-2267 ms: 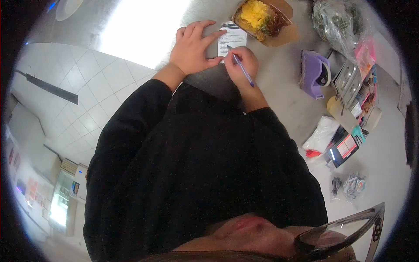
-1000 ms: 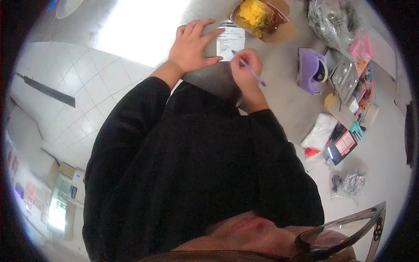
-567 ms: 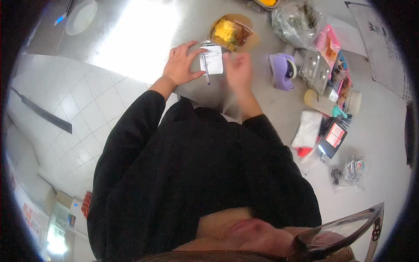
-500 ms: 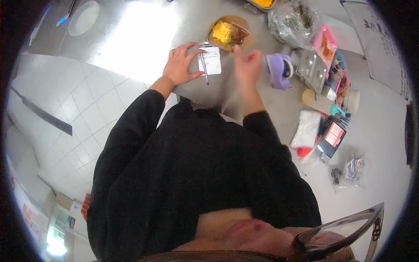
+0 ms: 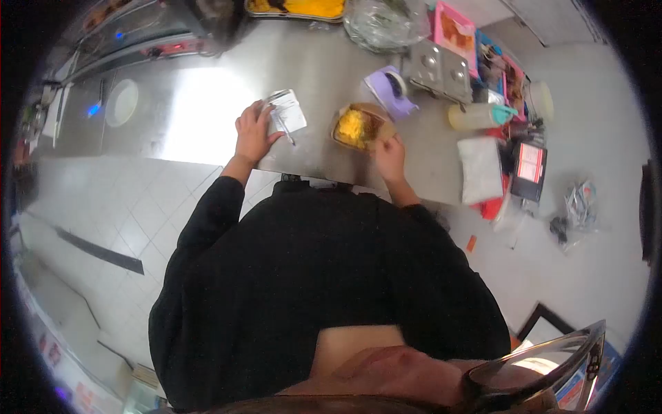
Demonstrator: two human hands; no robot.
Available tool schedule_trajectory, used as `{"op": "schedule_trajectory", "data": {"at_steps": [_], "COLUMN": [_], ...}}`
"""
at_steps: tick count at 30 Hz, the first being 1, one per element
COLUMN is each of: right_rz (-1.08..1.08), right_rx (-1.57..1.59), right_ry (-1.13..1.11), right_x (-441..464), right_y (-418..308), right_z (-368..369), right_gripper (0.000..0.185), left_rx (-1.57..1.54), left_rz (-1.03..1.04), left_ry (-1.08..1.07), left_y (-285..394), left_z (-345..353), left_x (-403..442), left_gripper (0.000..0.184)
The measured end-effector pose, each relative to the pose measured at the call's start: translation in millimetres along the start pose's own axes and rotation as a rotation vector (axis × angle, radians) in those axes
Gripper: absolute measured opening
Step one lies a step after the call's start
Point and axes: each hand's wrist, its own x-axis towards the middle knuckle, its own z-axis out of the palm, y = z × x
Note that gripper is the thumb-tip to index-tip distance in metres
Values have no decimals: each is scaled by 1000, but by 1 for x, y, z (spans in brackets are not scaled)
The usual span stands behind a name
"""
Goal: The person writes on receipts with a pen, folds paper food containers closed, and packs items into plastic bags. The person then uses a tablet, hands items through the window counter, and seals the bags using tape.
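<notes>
My right hand (image 5: pixel 391 159) pinches the near right flap of a brown paper food box (image 5: pixel 378 143). The box stands uncovered, with yellow shredded food (image 5: pixel 354 127) on its left and darker brown food on its right. My left hand (image 5: pixel 254 134) rests on the steel counter with its fingers apart, the fingertips at the left edge of a white printed slip (image 5: pixel 293 114). Across that slip lies a pen (image 5: pixel 283 128), close to my left thumb but not gripped.
Behind the box is a purple tape dispenser (image 5: pixel 387 93). Farther right are a lidded steel container (image 5: pixel 441 69), a pale bottle with a teal cap (image 5: pixel 476 116) and a white packet (image 5: pixel 480 169). A white plate (image 5: pixel 122 103) lies left; a tray of yellow food (image 5: pixel 314 8) sits at the back.
My right hand has come down onto the box flap. The box now sits nearer me, to the right of the slip. My left hand stays by the slip while the camera view has shifted.
</notes>
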Motion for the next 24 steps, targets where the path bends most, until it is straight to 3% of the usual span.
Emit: {"op": "schedule_trajectory", "data": {"at_steps": [1,4,5,7,13,15,16,18,19,22,24], "right_rz": [64,-133,-168,-238,-514,-651,-714,-677,-658,-42,-265], "right_rx": [68,-213,-202,-181,-361,-472,-527,-502,-488,285,149], "right_ry": [-16,-35,69,265,-636,-559,-524,-648,-707,-138,-61], "right_x": [-11,-27,-26,-11,45,39,36,41,42,1,-20], "right_y": [7,3,-4,-23,-51,-49,-47,-47,-47,-38,-17], "right_z": [-13,-46,-48,-48,-69,-62,-60,-63,-64,-63,-55], "right_gripper": [24,23,24,29,32,34,35,39,41,42,42], "left_rx": [41,-153,-240,-406,-556,-505,-290,141,75,-56,-75], "left_rz": [1,142,198,375,353,397,482,640,596,483,415], "left_ry": [10,106,128,-128,-155,-154,-173,-217,-256,-328,-339], "left_y": [3,33,47,89,161,166,169,179,181,196,198], "left_z": [1,0,-1,-10,46,58,65,70,72,51,56], "left_x": [-1,-7,-7,3,42,57,59,58,54,56,54], "left_gripper": [76,93,97,110,104,99,99,100,104,114,121]}}
